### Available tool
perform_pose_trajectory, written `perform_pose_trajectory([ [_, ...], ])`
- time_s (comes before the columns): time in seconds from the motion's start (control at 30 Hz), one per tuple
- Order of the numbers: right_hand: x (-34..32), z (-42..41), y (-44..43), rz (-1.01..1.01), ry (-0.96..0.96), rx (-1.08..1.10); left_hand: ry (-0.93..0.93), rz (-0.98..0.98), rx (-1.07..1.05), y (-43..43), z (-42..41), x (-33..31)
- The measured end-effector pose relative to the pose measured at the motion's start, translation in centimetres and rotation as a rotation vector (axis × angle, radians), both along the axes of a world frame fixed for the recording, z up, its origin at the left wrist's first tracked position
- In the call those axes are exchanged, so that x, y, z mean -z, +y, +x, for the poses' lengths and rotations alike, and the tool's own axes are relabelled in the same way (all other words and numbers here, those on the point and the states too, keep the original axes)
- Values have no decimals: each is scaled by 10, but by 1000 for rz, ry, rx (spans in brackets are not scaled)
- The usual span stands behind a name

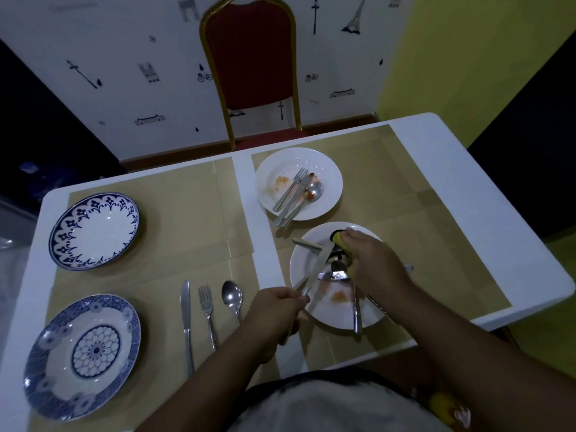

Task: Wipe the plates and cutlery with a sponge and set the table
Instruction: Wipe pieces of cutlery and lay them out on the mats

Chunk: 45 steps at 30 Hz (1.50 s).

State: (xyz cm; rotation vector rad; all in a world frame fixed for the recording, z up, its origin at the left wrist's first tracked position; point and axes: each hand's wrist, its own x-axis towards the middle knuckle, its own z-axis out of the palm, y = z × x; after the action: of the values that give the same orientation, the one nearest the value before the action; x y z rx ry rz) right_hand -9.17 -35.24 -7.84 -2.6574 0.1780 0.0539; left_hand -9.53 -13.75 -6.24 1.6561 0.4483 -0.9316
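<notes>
My left hand (274, 310) grips the handle of a table knife (317, 266) and holds its blade over a stained white plate (335, 313). My right hand (371, 263) squeezes a yellow sponge (337, 236) against the upper part of that blade. A spoon (333, 275) and another utensil (357, 313) lie on the same plate. Behind it stands a second dirty white plate (327, 169) holding a fork (293, 185), a knife and a spoon. On the left mat lie a clean knife (186, 319), fork (207, 310) and spoon (232, 297).
Two blue-patterned plates sit at the left, one far (93, 230) and one near (82, 355). Tan placemats (187, 213) cover the white table (246, 182). A red chair (251, 57) stands behind the table's far edge.
</notes>
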Motion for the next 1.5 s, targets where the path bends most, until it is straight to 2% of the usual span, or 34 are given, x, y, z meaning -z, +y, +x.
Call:
perform_pose_trajectory([
  [0.13, -8, -4, 2, 95, -41, 113, 100, -58, -126, 2, 8, -4],
  [0.3, -27, -1, 16, 200, -64, 146, -64, 62, 3, 6, 21, -11],
  [0.43, -34, 9, 32, 226, -107, 55, -116, 27, -37, 11, 34, -17],
  [0.57, -38, 16, 51, 293, -61, -63, 4, -145, -306, 11, 47, -21],
  [0.7, -34, 23, 67, 249, -42, -196, -58, -178, -411, 22, 53, -16],
  [1.0, -38, 70, 99, 259, -30, -349, -132, -15, -484, 59, 70, -5],
  [1.17, -46, 114, 143, 257, -31, -307, -220, 51, -531, 110, 119, 4],
  [1.3, -30, 149, 182, 269, 36, -281, -241, 133, -468, 151, 166, 22],
  [1.5, 20, 186, 230, 167, 96, -318, -319, 309, -297, 189, 218, 60],
])
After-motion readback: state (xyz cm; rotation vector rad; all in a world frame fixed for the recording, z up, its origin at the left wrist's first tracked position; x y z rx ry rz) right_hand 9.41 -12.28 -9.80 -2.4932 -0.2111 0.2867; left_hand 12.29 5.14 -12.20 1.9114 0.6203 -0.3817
